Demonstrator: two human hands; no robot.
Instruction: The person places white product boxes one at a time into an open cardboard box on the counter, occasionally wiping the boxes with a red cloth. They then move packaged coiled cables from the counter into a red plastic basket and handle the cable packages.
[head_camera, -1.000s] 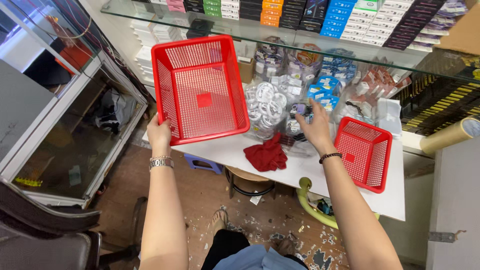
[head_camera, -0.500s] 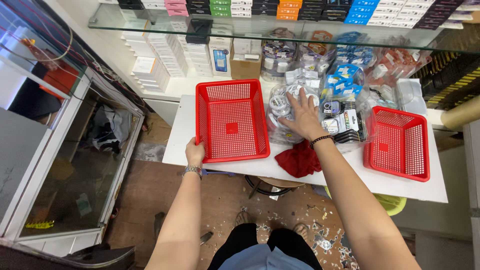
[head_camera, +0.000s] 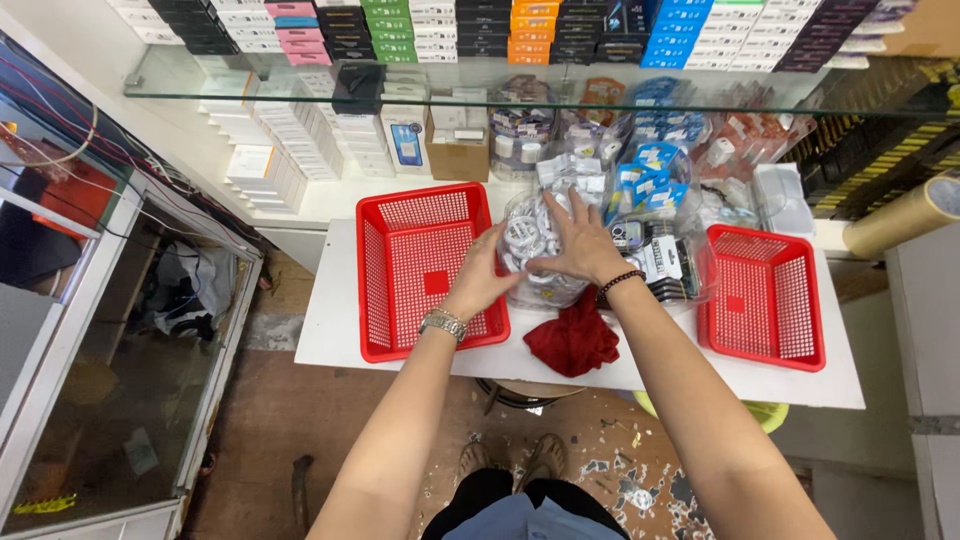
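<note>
My left hand (head_camera: 482, 283) and my right hand (head_camera: 580, 243) both rest on a clear plastic bag of white coiled cables (head_camera: 530, 250) in the middle of the white table (head_camera: 330, 325). The left hand grips the bag's left side, over the right rim of a large empty red basket (head_camera: 425, 270). My right hand lies spread on top of the bag. A crumpled red cloth (head_camera: 573, 340) lies just below the bag, near the table's front edge.
A smaller red basket (head_camera: 765, 297) sits at the table's right end. More bagged accessories (head_camera: 650, 185) are piled behind the cables. A glass shelf (head_camera: 200, 80) with rows of coloured boxes runs above. A glass cabinet stands on the left, a cardboard tube (head_camera: 900, 215) on the right.
My left hand has let go of the large red basket, which now lies flat on the table, and moved right onto the cable bag. The view has moved closer.
</note>
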